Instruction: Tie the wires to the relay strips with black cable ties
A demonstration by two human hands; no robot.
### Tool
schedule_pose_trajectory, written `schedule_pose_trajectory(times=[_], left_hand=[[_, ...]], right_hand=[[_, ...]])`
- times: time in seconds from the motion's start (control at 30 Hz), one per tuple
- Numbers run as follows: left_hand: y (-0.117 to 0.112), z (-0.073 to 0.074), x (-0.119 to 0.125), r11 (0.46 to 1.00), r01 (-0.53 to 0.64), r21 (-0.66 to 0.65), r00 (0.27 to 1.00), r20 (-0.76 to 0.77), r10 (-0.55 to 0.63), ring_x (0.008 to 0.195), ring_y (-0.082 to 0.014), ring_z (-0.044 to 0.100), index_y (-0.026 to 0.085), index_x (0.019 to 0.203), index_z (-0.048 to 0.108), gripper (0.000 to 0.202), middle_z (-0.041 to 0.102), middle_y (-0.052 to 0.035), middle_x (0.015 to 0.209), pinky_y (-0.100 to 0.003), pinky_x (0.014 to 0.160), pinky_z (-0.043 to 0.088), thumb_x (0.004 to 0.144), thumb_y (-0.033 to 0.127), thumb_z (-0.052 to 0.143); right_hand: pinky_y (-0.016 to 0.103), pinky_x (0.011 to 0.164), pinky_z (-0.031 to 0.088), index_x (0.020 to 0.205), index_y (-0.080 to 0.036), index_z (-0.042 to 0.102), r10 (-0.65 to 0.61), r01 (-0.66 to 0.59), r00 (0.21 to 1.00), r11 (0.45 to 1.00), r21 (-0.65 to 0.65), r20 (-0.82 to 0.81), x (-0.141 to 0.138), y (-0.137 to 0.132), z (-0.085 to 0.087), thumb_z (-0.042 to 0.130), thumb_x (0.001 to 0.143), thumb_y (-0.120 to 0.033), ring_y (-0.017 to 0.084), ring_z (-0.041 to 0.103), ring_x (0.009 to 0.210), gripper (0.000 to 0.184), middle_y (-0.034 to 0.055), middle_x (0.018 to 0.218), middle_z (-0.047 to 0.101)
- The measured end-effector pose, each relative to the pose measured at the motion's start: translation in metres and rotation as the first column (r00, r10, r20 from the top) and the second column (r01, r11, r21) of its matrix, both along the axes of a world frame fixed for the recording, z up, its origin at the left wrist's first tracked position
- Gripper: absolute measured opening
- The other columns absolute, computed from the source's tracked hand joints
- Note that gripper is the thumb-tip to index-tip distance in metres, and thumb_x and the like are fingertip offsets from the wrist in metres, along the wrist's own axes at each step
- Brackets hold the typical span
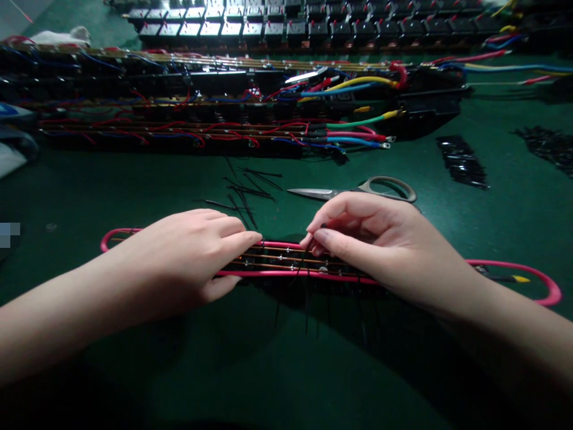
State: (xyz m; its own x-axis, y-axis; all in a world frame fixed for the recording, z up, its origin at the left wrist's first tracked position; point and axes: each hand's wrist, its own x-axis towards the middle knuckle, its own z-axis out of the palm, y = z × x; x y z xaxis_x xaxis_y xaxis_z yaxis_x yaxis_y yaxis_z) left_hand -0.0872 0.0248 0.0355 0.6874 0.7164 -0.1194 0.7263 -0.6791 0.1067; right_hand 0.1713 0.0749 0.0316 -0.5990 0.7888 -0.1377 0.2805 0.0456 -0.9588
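A long black strip assembly [268, 261] with copper rods lies crosswise on the green table in front of me. Along both its long edges runs a thick pink cable [277, 273], which loops out past each end. My left hand [197, 254] lies over the left part, its fingers wrapped round the strip. Just right of the middle, my right hand [362, 233] is pinched on a thin black cable tie [305, 254] that crosses the strip. More tie tails hang below the near edge. The strip under both hands is partly hidden.
Scissors [317, 193] lie just behind my right hand. Several loose black cable ties [248, 188] are scattered to their left. A bundle of ties [461, 160] sits at right. Wired black assemblies [201, 89] with coloured leads stretch across the back.
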Motion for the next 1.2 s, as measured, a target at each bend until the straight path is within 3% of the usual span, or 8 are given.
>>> schedule_pose_trajectory(times=[0.23,0.47,0.67,0.9,1.2], left_hand=[[-0.005,-0.013,0.015,0.997,0.053,0.057,0.986,0.155,-0.061,0.089,-0.0272,0.072,0.007,0.129,0.062,0.040,0.074,-0.0140,0.106,-0.040,0.077,0.061,0.092,0.022,0.055],[-0.006,-0.020,0.022,0.996,0.061,0.072,0.972,0.221,-0.075,0.094,-0.0253,0.070,0.007,0.133,0.059,0.040,0.073,-0.0137,0.111,-0.039,0.081,0.059,0.097,0.024,0.054],[-0.006,-0.021,0.022,0.995,0.064,0.083,0.968,0.235,-0.082,0.096,-0.0256,0.070,0.007,0.133,0.058,0.040,0.073,-0.0141,0.112,-0.039,0.083,0.059,0.098,0.025,0.053],[-0.009,-0.019,0.024,0.993,0.087,0.077,0.980,0.172,-0.099,0.094,-0.0303,0.070,0.001,0.136,0.055,0.044,0.073,-0.0183,0.114,-0.046,0.082,0.060,0.101,0.026,0.049],[-0.012,-0.018,0.026,0.989,0.091,0.120,0.992,0.071,-0.100,0.097,-0.0288,0.070,0.001,0.141,0.051,0.048,0.072,-0.0184,0.115,-0.044,0.085,0.060,0.104,0.031,0.050]], right_hand=[[0.026,0.059,0.058,0.085,-0.022,0.071,-0.035,0.036,0.999,0.998,0.057,-0.030,-0.001,-0.002,0.008,0.070,0.087,-0.025,0.017,0.073,0.070,0.004,0.0021,0.079,0.076],[0.022,0.064,0.060,0.086,-0.022,0.070,-0.141,0.141,0.984,0.990,-0.016,-0.111,-0.001,-0.002,-0.003,0.071,0.089,-0.021,0.014,0.073,0.073,0.003,0.0015,0.083,0.076],[0.022,0.063,0.060,0.085,-0.022,0.071,-0.156,0.150,0.981,0.987,-0.062,-0.117,-0.001,0.000,-0.008,0.073,0.088,-0.023,0.014,0.071,0.070,0.004,0.0006,0.080,0.075],[0.022,0.058,0.057,0.086,-0.021,0.069,-0.190,0.187,0.976,0.982,-0.032,-0.106,-0.002,0.001,-0.011,0.073,0.088,-0.026,0.014,0.070,0.070,0.007,0.0026,0.084,0.075],[0.021,0.056,0.055,0.085,-0.021,0.069,-0.204,0.200,0.974,0.979,-0.046,-0.098,-0.002,0.002,-0.012,0.073,0.087,-0.026,0.013,0.069,0.069,0.007,0.0023,0.085,0.074]])
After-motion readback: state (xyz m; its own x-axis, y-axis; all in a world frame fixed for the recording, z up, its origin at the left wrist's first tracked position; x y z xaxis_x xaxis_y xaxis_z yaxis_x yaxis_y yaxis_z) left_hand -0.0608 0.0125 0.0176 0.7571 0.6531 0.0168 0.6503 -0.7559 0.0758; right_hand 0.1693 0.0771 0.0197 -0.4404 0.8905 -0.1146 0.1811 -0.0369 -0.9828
